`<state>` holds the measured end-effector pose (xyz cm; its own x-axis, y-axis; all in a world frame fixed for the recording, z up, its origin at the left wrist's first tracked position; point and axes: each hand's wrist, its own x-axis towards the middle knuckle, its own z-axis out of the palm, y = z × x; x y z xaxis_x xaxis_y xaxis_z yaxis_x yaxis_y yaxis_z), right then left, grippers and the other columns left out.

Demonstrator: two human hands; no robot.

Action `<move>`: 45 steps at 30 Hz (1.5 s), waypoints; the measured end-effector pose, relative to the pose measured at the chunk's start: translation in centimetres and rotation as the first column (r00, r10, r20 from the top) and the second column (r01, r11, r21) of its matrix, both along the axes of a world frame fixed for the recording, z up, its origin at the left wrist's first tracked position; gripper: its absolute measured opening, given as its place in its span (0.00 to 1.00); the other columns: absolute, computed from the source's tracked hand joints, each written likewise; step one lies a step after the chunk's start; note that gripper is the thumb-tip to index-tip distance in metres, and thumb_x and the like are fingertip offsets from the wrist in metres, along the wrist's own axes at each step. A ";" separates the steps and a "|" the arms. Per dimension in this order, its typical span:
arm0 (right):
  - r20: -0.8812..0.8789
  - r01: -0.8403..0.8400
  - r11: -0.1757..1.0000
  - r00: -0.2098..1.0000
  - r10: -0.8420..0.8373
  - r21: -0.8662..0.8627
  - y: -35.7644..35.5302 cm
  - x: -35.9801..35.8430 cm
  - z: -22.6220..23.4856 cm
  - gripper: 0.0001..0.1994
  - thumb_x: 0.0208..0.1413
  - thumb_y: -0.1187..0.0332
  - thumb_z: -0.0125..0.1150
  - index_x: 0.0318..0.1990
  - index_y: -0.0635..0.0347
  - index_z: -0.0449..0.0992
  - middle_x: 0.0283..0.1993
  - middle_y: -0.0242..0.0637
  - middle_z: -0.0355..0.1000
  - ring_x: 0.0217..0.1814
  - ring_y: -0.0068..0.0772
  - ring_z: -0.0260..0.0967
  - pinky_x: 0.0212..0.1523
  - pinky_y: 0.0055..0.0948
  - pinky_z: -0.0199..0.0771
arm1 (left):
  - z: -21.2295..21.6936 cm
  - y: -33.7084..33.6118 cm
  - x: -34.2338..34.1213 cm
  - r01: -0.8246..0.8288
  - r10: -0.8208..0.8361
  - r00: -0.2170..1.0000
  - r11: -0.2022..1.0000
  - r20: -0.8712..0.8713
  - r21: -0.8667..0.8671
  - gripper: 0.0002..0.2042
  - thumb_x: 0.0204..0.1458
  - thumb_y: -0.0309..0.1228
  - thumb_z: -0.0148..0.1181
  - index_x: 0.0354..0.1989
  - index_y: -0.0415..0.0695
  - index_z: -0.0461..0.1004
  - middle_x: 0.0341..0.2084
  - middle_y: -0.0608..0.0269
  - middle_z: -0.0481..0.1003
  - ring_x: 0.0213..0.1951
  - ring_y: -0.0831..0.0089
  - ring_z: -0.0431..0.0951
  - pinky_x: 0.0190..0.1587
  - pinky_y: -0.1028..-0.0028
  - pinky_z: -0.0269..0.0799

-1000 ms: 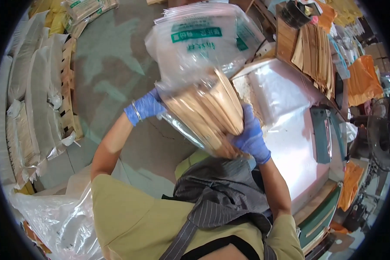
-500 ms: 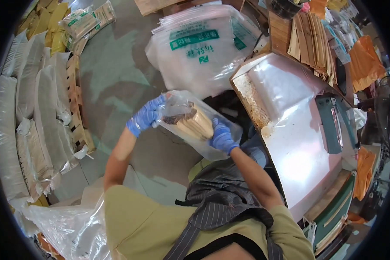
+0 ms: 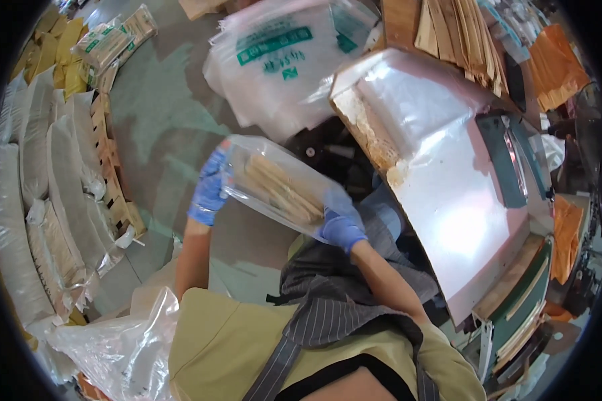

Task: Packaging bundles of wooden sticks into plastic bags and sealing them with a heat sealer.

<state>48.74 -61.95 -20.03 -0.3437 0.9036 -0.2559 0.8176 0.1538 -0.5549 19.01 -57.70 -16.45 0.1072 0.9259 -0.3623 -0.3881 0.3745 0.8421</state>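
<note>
Between my hands, above the floor and in front of my body, is a clear plastic bag [image 3: 244, 155]. Inside it lies a bundle of long, flat tan pieces [image 3: 284, 190]; blur keeps me from telling their exact kind. My blue-gloved left hand [image 3: 211, 190] is closed on the bag's left end. Gripping the right end, near the ends of the tan pieces, is my blue-gloved right hand [image 3: 341, 224]. Its fingers are partly covered by the plastic.
To the right stands a white-topped table [image 3: 421, 214] with a worn edge, carrying clear plastic sheets [image 3: 415, 93] and a grey-green tool [image 3: 502, 160]. Large printed plastic bags [image 3: 267, 67] lie ahead. Filled sacks [image 3: 63, 180] are stacked on the left beside a wooden pallet edge [image 3: 107, 160].
The bag has been stretched out longer and flatter between my hands, and the tan bundle now lies wholly inside. My left hand has shifted slightly left and down. The view has shifted too.
</note>
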 end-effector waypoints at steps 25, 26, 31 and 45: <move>-0.619 0.626 0.780 0.615 -0.488 0.008 -5.9 15.8 7.8 0.11 0.45 0.72 0.55 0.39 0.61 0.71 0.35 0.40 0.69 0.35 0.35 0.68 0.36 0.29 0.69 | 3.0 16.3 36.7 0.952 -0.045 0.229 0.220 -0.972 0.214 0.14 0.35 0.38 0.64 0.22 0.43 0.69 0.22 0.55 0.70 0.27 0.57 0.71 0.32 0.66 0.67; -0.666 0.695 0.707 0.467 -0.581 -0.130 -5.9 16.1 7.6 0.09 0.46 0.73 0.55 0.37 0.61 0.71 0.32 0.39 0.70 0.32 0.29 0.69 0.35 0.27 0.69 | 2.4 16.9 36.3 0.954 -0.037 0.221 0.216 -0.975 0.208 0.14 0.35 0.38 0.64 0.22 0.43 0.69 0.22 0.55 0.70 0.27 0.57 0.71 0.32 0.66 0.67; -0.766 0.727 0.652 0.289 -0.575 -0.215 -3.2 19.0 5.1 0.08 0.51 0.75 0.52 0.39 0.64 0.70 0.33 0.31 0.69 0.30 0.16 0.64 0.32 0.18 0.66 | 2.5 17.7 36.1 0.836 0.077 0.392 0.387 -0.917 0.390 0.10 0.42 0.33 0.60 0.24 0.40 0.69 0.22 0.51 0.71 0.27 0.57 0.72 0.34 0.66 0.68; -0.884 0.895 0.441 0.262 -0.388 0.071 5.7 20.9 4.1 0.08 0.48 0.68 0.57 0.27 0.61 0.67 0.23 0.35 0.62 0.23 0.28 0.58 0.24 0.24 0.61 | 3.1 9.8 40.9 0.818 0.040 0.444 0.389 -0.895 0.423 0.11 0.47 0.39 0.51 0.28 0.44 0.71 0.23 0.49 0.72 0.28 0.52 0.73 0.31 0.60 0.67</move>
<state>69.63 -56.28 -15.97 0.6256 0.7392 0.2495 0.1503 0.1996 -0.9683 59.96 -47.93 -13.39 0.6731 0.6977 0.2451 0.4412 -0.6449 0.6241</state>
